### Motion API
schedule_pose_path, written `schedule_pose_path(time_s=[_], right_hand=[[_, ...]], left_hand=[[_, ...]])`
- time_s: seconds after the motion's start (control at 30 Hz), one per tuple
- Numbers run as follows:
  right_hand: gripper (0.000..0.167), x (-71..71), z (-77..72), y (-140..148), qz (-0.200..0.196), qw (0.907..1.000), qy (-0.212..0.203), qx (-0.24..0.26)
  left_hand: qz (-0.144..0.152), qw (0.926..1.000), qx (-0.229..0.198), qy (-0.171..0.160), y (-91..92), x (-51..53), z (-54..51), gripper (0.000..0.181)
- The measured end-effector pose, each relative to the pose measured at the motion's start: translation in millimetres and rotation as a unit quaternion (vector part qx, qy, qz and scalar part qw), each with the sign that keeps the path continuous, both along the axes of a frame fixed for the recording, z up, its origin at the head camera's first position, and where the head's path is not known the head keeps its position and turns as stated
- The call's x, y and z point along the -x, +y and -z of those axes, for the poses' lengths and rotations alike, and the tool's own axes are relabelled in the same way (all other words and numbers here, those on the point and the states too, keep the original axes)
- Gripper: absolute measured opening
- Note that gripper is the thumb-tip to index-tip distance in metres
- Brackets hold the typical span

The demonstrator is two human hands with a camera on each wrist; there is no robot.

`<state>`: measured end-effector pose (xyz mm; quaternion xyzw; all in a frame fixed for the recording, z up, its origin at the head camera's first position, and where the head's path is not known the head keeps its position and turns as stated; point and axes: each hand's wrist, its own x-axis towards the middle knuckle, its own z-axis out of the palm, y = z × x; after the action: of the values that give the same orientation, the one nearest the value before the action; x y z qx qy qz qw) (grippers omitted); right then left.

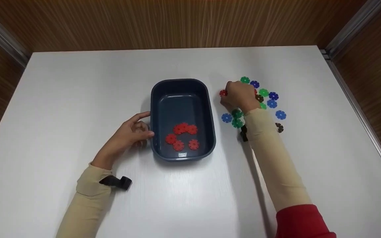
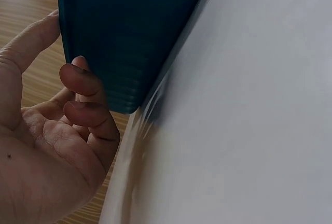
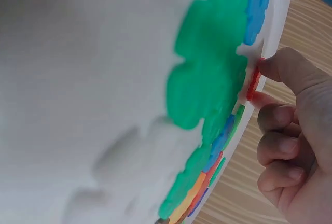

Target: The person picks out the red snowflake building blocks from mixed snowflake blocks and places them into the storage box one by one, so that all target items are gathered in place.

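A dark blue plastic tray (image 1: 213,132) stands mid-table with several red flower-shaped discs (image 1: 193,144) lying in its near half. My left hand (image 1: 127,134) is at the tray's left side, thumb and a finger touching its rim and outer wall. Its other fingers (image 2: 88,114) bend loosely beside the wall. To the right of the tray, my right hand (image 1: 241,96) pinches a red flower-shaped disc (image 3: 253,83) between thumb and forefinger, low at the table. The remaining fingers (image 3: 277,146) of that hand are curled in.
Around my right hand lie loose discs: green ones (image 1: 237,123), blue ones (image 1: 280,114), and a brown one (image 1: 259,98). The right forearm covers part of this group. Wooden panels (image 1: 177,24) border the white table (image 1: 88,82) at the back and sides.
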<state>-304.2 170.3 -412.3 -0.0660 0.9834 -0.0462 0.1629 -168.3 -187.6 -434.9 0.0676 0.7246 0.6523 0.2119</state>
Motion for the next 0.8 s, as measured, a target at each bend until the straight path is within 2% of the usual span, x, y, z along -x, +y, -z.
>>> schedule_pose_path(time_s=[0.17,0.33,0.53,0.67,0.8], right_hand=[[0.039,-0.3,-0.9,-0.3,-0.008,0.9997,-0.002,-0.025],[0.041,-0.4,-1.0,0.9,-0.001,0.9998,-0.012,-0.018],[0.049,-2.5,-1.4,3.8,0.037,0.9978,-0.027,0.048],[0.047,-3.8,-0.9,4.6,0.067,0.9923,-0.046,0.093],[0.045,-4.9,-0.8,5.4,0.077,0.9878,-0.060,0.121]], left_hand=[[0.003,1.0000,-0.002,0.003,0.5,0.1,0.2,0.069],[0.004,0.9999,-0.007,0.007,0.7,0.5,1.2,0.069],[0.000,0.9999,-0.015,0.002,1.5,0.5,0.6,0.069],[0.002,0.9999,-0.012,0.007,1.5,0.8,0.9,0.069],[0.007,0.9998,-0.013,0.012,0.8,0.9,2.1,0.069]])
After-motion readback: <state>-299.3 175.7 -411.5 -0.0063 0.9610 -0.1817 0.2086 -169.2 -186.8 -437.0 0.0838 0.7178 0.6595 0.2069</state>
